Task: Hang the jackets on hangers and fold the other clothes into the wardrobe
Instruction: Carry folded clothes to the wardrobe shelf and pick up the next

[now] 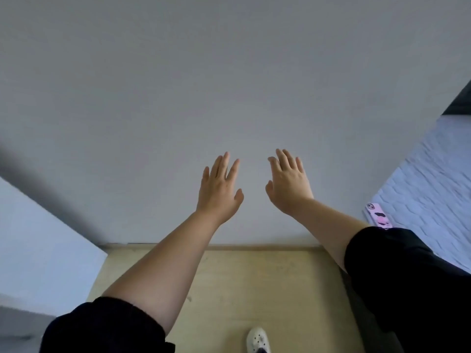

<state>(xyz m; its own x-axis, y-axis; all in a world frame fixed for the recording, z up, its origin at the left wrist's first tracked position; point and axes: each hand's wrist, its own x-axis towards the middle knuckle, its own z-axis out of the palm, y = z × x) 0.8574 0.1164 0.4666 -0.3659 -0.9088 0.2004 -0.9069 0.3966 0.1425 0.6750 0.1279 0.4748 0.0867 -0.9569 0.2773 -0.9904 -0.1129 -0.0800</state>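
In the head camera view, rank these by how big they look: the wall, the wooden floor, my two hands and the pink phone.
1. the wall
2. the wooden floor
3. the left hand and the right hand: they look alike, so no order between them
4. the pink phone, smallest

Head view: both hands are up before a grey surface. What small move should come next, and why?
Probably lower both and turn to find a garment: left hand and right hand are open, holding nothing, and no loose clothes or hangers show, only a phone on the bed.
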